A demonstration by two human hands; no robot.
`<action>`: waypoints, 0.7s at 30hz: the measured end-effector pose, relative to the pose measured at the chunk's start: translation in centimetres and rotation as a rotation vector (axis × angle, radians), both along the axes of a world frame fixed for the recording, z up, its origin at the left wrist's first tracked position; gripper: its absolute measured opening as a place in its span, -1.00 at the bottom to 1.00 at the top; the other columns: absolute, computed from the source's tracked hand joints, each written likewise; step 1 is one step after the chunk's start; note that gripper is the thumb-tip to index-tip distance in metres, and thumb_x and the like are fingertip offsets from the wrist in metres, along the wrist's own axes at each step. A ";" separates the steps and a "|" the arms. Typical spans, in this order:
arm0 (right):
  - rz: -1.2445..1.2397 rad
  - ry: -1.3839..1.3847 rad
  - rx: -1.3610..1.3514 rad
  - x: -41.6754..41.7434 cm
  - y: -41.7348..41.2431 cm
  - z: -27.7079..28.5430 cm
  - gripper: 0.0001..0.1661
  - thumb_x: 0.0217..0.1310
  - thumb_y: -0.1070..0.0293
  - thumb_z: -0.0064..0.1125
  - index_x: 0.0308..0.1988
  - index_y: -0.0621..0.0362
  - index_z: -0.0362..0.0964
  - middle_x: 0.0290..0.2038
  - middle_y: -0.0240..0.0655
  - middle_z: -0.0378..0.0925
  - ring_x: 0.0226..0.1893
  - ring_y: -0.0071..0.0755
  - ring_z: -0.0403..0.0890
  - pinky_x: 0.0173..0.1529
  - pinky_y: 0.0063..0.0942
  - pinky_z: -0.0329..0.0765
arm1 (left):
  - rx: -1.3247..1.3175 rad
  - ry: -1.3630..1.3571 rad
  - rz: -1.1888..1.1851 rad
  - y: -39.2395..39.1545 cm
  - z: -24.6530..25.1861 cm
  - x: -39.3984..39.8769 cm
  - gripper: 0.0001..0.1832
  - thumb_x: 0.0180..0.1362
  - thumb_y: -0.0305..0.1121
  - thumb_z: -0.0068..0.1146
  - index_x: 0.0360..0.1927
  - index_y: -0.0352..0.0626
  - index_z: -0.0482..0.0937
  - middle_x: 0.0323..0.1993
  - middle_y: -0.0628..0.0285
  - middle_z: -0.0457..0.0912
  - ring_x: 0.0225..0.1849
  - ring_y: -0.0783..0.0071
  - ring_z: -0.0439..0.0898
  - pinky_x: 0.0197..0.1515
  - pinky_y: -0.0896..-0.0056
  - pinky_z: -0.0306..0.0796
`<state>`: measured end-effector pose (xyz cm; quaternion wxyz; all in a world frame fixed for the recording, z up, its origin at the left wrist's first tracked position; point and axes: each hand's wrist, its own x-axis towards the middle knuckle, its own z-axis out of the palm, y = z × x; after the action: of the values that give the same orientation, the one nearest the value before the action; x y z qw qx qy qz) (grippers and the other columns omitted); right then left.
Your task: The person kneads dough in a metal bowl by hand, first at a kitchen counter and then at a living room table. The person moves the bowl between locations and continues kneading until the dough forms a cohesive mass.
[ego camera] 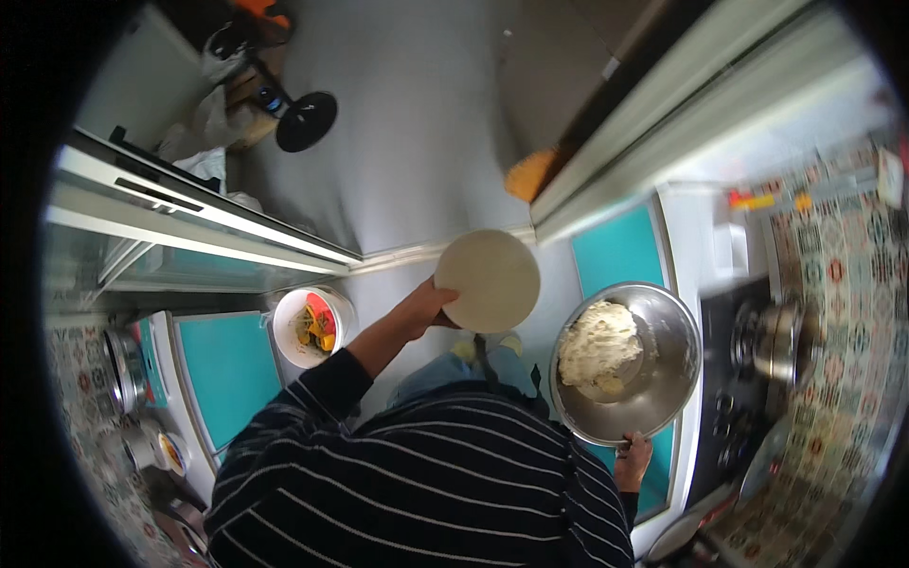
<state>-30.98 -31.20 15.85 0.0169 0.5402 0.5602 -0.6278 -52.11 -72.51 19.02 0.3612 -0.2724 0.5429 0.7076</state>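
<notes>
My left hand (428,307) grips the edge of a round, cream-coloured dish or lid (488,281), held out in front of my legs; I cannot tell how deep it is. On the other side, my right hand (632,456) pinches the near rim of a wide stainless steel bowl (664,369). A lump of pale, sticky-looking dough (600,344) lies in that bowl, mostly against its left wall. The bowl is beside the white counter edge, in front of turquoise cabinet doors.
A white bucket (287,334) with scraps stands on the floor to the left. A metal pot (777,348) sits on the black hob (717,397) at right. Ahead is a doorway sill (398,257) with a sliding glass door (213,224). Turquoise cabinets (227,376) line the left.
</notes>
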 end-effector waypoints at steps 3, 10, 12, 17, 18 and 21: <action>0.197 0.059 -0.106 -16.6 -2.3 -2.2 -0.97 -0.06 0.44 -0.08 -0.52 0.14 0.28 -0.70 -0.44 0.26 -0.81 -0.61 0.19 -0.76 -0.66 0.08 | 0.002 0.092 0.179 -5.0 -1.7 -6.6 -0.48 0.05 -0.32 -0.10 0.10 -0.25 0.14 -0.03 0.04 0.36 -0.06 0.16 0.43 -0.12 0.11 0.42; 0.533 0.142 -0.335 -42.7 -10.2 -8.1 -0.91 -0.04 0.49 -0.11 -0.41 0.13 0.32 -0.64 -0.34 0.39 -0.83 -0.60 0.26 -0.80 -0.70 0.15 | -0.025 0.164 0.548 -13.0 -4.1 -15.3 -0.45 0.00 -0.40 -0.05 0.12 -0.16 0.15 0.01 0.08 0.33 -0.01 0.17 0.41 -0.12 0.05 0.42; 0.640 0.274 -0.415 -46.4 -13.3 -12.7 -0.86 -0.04 0.48 -0.07 -0.36 0.16 0.35 -0.59 -0.28 0.45 -0.82 -0.62 0.29 -0.80 -0.71 0.17 | 0.016 0.323 0.592 -18.0 -5.1 -15.2 -0.44 -0.03 -0.41 -0.04 0.11 -0.17 0.15 -0.02 0.05 0.36 -0.03 0.14 0.43 -0.14 0.03 0.43; 0.777 0.235 -0.300 -64.3 -23.5 -9.3 -0.82 -0.14 0.48 0.08 -0.39 0.25 0.40 -0.54 -0.26 0.48 -0.67 -0.52 0.40 -0.63 -0.59 0.29 | -0.087 0.228 0.951 -21.8 -3.4 -26.3 -0.58 0.00 -0.49 -0.15 0.00 -0.34 0.20 -0.14 -0.08 0.41 -0.22 0.02 0.51 -0.34 0.08 0.52; 0.765 0.142 -0.304 -65.0 -26.1 -8.3 -0.84 -0.14 0.48 0.08 -0.40 0.25 0.39 -0.54 -0.27 0.47 -0.65 -0.49 0.40 -0.60 -0.56 0.30 | -0.077 0.201 0.960 -23.8 -2.9 -27.0 -0.58 0.01 -0.49 -0.17 0.00 -0.35 0.20 -0.14 -0.08 0.41 -0.22 0.01 0.51 -0.33 0.08 0.52; 0.743 0.123 -0.410 -73.3 -30.8 -8.8 -0.87 -0.12 0.47 0.06 -0.44 0.25 0.36 -0.58 -0.32 0.41 -0.64 -0.48 0.38 -0.58 -0.53 0.29 | -0.047 0.237 1.008 -26.8 -3.2 -33.6 -0.58 0.02 -0.47 -0.20 0.01 -0.35 0.19 -0.14 -0.07 0.41 -0.22 0.02 0.51 -0.33 0.09 0.52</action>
<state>-104.30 -62.04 7.02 0.3155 0.2489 0.5804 -0.7083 -85.76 -99.33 15.82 -0.0947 -0.4259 0.3971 0.8074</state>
